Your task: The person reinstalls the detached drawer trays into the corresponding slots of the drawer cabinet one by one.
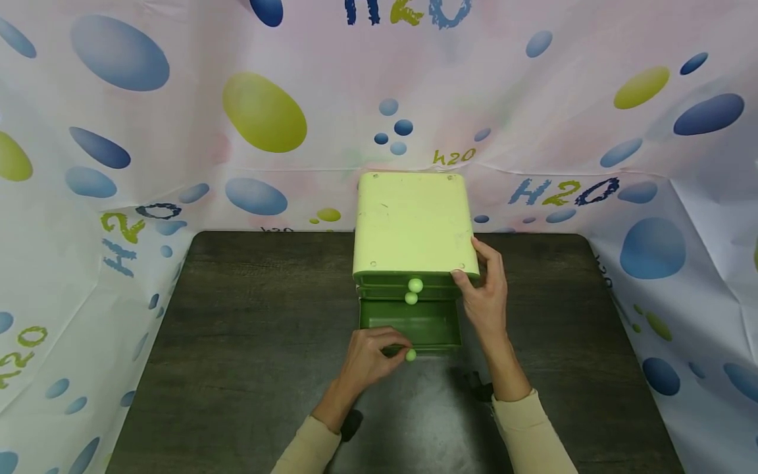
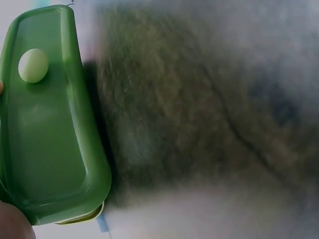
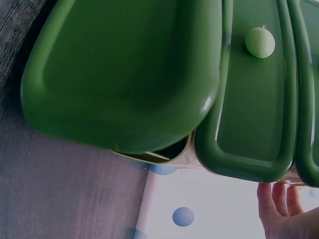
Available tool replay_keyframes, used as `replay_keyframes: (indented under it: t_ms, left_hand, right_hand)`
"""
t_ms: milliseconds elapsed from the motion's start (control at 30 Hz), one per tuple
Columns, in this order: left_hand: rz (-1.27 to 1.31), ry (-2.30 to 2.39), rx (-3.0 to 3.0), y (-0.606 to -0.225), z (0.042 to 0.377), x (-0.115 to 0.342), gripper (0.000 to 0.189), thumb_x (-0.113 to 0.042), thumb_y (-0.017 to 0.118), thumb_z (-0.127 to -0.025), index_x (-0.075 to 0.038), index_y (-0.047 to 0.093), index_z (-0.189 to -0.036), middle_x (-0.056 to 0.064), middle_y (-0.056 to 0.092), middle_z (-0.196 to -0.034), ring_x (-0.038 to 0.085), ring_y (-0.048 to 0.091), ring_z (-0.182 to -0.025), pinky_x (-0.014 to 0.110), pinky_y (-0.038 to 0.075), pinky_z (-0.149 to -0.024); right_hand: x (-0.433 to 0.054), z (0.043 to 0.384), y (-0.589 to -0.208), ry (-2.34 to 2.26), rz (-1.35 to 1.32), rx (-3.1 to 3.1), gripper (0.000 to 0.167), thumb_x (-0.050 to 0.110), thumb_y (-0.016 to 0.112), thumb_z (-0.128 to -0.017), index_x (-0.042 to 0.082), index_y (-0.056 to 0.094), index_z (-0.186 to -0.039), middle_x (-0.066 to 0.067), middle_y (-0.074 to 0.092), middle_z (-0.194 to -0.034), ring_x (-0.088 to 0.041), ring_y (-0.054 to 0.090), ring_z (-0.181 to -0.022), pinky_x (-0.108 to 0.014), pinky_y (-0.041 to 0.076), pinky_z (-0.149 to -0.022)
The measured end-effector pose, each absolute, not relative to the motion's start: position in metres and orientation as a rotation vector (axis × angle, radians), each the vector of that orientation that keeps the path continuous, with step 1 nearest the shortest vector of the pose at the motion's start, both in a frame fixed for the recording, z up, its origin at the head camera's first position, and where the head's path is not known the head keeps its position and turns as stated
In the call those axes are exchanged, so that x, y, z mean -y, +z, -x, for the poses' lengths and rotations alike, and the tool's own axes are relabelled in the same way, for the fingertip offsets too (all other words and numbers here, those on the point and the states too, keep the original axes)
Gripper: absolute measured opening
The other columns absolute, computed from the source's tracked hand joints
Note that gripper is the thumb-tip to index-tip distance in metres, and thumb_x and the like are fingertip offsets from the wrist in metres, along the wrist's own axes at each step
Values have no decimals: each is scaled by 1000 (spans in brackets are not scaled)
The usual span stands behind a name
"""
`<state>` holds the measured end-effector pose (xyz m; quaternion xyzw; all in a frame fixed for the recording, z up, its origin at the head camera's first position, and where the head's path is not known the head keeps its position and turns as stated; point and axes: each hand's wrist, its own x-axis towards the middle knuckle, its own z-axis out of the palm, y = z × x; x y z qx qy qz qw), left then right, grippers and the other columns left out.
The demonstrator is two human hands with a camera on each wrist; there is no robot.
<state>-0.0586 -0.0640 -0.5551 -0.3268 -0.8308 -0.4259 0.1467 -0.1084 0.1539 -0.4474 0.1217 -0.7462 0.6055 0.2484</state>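
A small pale-green drawer cabinet (image 1: 414,224) with dark green drawers stands at the table's back edge. Its bottom drawer (image 1: 379,316) is pulled out, and the inside looks bare. My left hand (image 1: 370,359) pinches the round light-green knob (image 1: 411,355) of that drawer between thumb and fingertips. At the cabinet's front right corner my right hand (image 1: 487,296) holds on, thumb at the top front edge and fingers along the side. In the right wrist view, fingers of the right hand (image 3: 286,209) touch the side beside the upper drawers, and the pulled-out drawer front (image 3: 124,74) juts forward.
Two more knobs, an upper one (image 1: 416,286) and a middle one (image 1: 411,298), sit on the other drawers, which look closed. A dark wood-grain table (image 1: 266,296) lies beneath. White sheeting (image 1: 331,66) with coloured ovals hangs behind and at both sides.
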Motion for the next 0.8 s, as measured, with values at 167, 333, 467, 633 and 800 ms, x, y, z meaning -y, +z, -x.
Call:
replay_keyframes:
  t_ms: [167, 333, 467, 633, 800]
  left_hand:
    - [943, -1232, 2410, -555, 61, 65, 10, -12, 83, -82, -19, 79, -88, -6, 74, -85, 4, 69, -73, 18, 53, -65]
    - [944, -1219, 2413, -555, 62, 65, 9, -12, 83, -81, -18, 80, -88, -6, 74, -85, 5, 69, -73, 19, 53, -64]
    - [937, -1208, 2412, -555, 63, 64, 9, -12, 83, -81, -17, 80, -87, -7, 74, -84, 5, 68, -71, 19, 53, -63]
    - [935, -1191, 2402, -555, 65, 63, 8, -13, 84, -81, -18, 80, -86, -7, 73, -83, 4, 68, -70, 19, 53, -62]
    - [921, -1194, 2396, -557, 67, 62, 9, -14, 84, -80, -20, 80, -86, -8, 73, -83, 4, 68, -70, 19, 53, -63]
  right_hand:
    - [-153, 108, -446, 1641, -322, 2042, 56, 9, 69, -94, -15, 44, -138, -34, 44, -133, -22, 50, -117, -19, 43, -94]
    - [-154, 107, -446, 1636, -303, 2059, 55, 6, 69, -94, -14, 44, -138, -33, 44, -134, -17, 50, -118, -19, 42, -95]
    - [-154, 108, -446, 1647, -295, 2068, 55, -4, 68, -91, -15, 43, -139, -34, 43, -135, -14, 49, -119, -19, 43, -95]
    - [-154, 107, -446, 1661, -289, 2066, 55, -5, 68, -91, -14, 43, -139, -34, 43, -135, -16, 49, -119, -19, 43, -95]
    - [-154, 107, -446, 1649, -279, 2067, 55, 4, 69, -93, -12, 44, -139, -31, 44, -135, -19, 50, -119, -19, 43, -95]
